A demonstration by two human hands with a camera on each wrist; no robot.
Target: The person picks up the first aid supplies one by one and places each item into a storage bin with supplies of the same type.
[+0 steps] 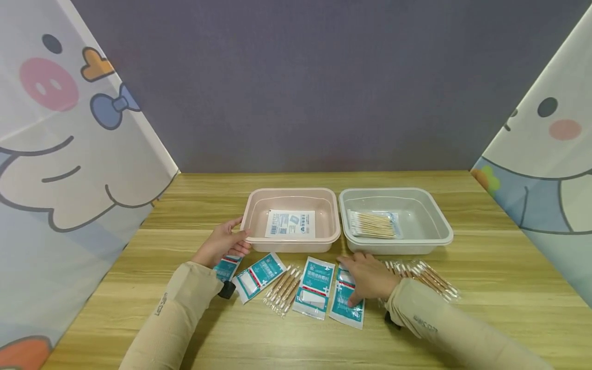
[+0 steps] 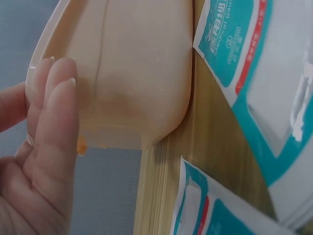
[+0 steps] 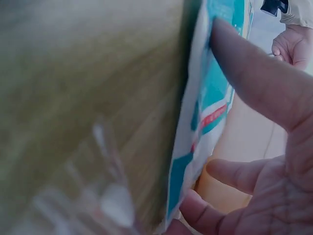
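We see the left hand [image 1: 228, 240] holding the near left corner of the pink tray [image 1: 326, 240], with the thumb at the rim and the other fingers along the outside wall. The right hand [image 1: 372, 275] is narrow around the rightmost teal packet [image 1: 348, 311], which lies on the table [image 1: 259, 336] in front of the gap between the two trays. In the right wrist view, the thumb presses its printed face and other fingers meet its edge; how firm this grip is, we cannot tell.

We judge that this packet could slip, because its wrapper looks smooth and the thumb takes only a small part of it. If it swings to the left, it could push the neighbour packet [image 1: 314, 288], which lies just beside. The right swab bundle [image 1: 423, 277] lies partly under the right hand and sleeve, so a low sweep of the wrist could drag it.

If our left hand pulls on the rim, the pink tray could tilt or turn, and the white packet [image 1: 290, 224] inside could slide. In the grey tray [image 1: 423, 218], the swab pack [image 1: 374, 225] rests on another packet, so a knock could make it slip off.
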